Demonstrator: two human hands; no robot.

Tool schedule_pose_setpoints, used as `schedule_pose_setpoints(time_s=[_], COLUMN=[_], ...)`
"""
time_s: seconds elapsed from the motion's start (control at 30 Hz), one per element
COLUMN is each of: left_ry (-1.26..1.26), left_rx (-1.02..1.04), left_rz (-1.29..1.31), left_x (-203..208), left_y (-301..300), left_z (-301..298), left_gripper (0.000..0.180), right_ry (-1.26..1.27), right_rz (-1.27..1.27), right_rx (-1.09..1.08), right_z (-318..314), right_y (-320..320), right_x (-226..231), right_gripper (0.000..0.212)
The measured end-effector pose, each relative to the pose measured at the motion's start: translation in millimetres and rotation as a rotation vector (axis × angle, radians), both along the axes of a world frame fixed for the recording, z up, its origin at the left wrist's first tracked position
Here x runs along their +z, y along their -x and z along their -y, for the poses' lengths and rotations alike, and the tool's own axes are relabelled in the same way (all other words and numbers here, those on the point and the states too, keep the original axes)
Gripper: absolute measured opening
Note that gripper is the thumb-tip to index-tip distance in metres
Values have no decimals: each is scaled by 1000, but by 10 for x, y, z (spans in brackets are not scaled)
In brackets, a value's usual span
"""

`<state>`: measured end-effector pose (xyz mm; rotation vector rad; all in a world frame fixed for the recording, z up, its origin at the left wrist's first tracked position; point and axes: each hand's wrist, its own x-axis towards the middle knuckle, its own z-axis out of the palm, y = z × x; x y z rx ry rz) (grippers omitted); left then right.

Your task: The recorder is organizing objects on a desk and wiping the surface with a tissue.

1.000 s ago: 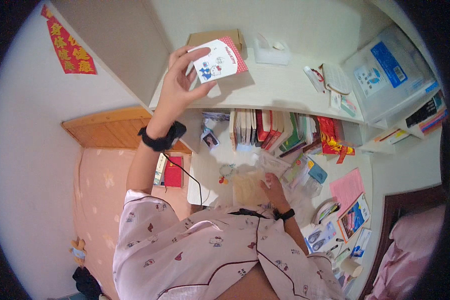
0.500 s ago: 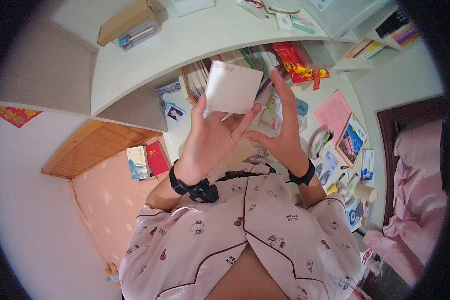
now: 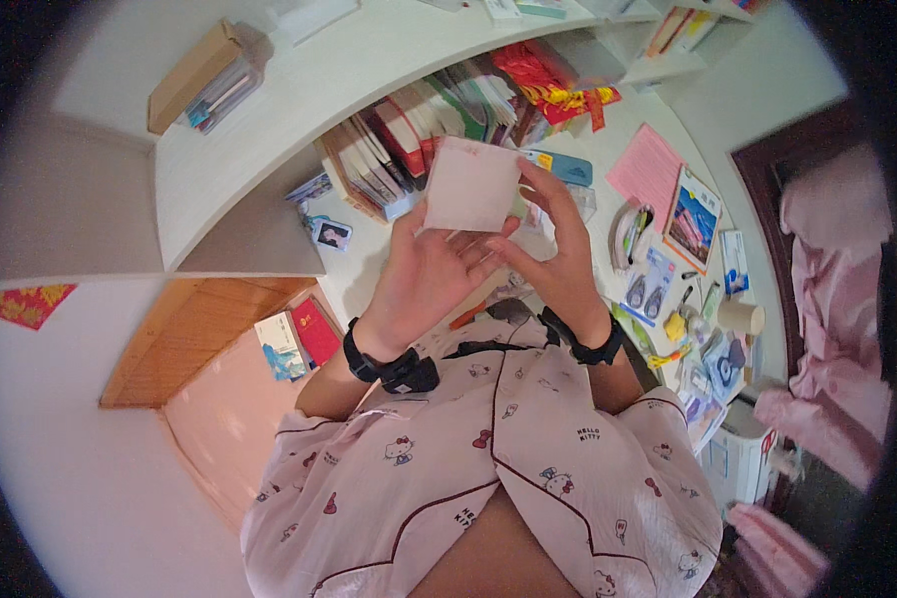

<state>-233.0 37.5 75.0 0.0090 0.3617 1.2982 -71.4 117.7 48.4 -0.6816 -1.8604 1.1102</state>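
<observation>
A pale pinkish-white square pad (image 3: 473, 185), paper-like and faintly printed along its top edge, is held up in front of the bookshelf. My left hand (image 3: 432, 269) grips it from below, thumb along its left edge and fingers behind its lower edge. At the pad's right side, my right hand (image 3: 560, 249) has its index finger curled against the upper right edge. The right thumb lies below the pad, close to the left fingertips. How thick the pad is cannot be made out.
A row of books (image 3: 399, 140) stands under the curved white shelf (image 3: 319, 120). On the desk's right are a pink sheet (image 3: 646, 171), a colourful booklet (image 3: 694, 219), a packet of correction tapes (image 3: 650, 289) and a beige cup (image 3: 742, 318). Two books (image 3: 316, 331) lie on the bed at left.
My right hand, spread apart from the pad before, has moved in so its index finger meets the right edge. The view has shifted, showing more of the books.
</observation>
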Motion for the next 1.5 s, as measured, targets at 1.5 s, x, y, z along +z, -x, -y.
schedule_pose_setpoints(time_s=[1.5], left_ry=[-898], left_rx=[-276], left_rz=[-1329], left_x=[-395], left_y=[-3044], left_z=[-1291], left_gripper=[14], right_ry=[662], right_rz=[-471], right_rx=[-49], right_z=[80], right_y=[-3682], right_x=[-583], right_gripper=[79])
